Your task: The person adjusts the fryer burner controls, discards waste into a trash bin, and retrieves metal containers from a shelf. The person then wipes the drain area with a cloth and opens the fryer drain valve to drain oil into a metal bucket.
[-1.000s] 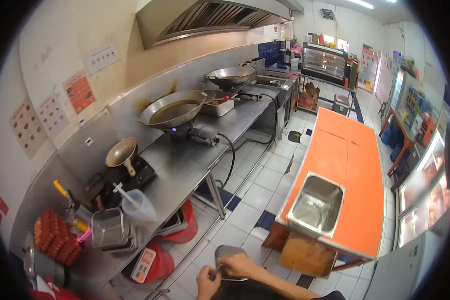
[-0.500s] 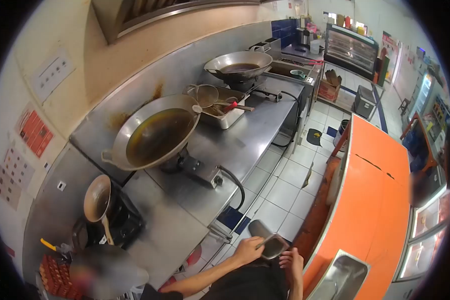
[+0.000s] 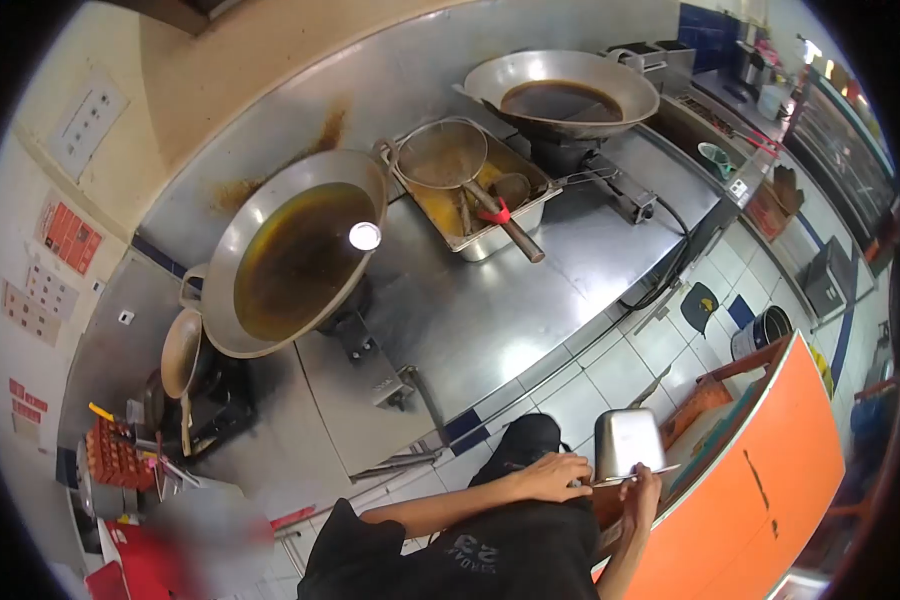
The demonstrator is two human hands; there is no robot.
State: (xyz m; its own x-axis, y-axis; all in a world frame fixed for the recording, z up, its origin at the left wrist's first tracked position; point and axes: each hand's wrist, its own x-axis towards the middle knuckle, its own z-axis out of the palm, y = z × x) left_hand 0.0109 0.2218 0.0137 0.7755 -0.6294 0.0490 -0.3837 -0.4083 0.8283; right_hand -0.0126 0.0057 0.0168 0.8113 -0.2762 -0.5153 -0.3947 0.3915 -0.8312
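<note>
A small, deep steel food pan (image 3: 628,440) is held in front of my body, tilted, with its shiny outer side showing and its rim towards me. My right hand (image 3: 643,490) pinches the near rim from the right. At the rim's left end is my left hand (image 3: 555,477), its fingers bent and closed against the corner; the fingertips are partly hidden. The inside of the pan is out of sight.
Left of me, a steel counter (image 3: 450,320) carries a large wok of dark oil (image 3: 305,255), a second wok (image 3: 570,90) and a tray (image 3: 485,245) holding a strainer (image 3: 442,155). An orange-topped counter (image 3: 740,500) stands close on my right. Cardboard egg trays (image 3: 120,455) sit at lower left.
My view has turned and moved nearer the woks. The pan has been turned so its outer side shows, and my right hand, earlier beside it, now grips its rim.
</note>
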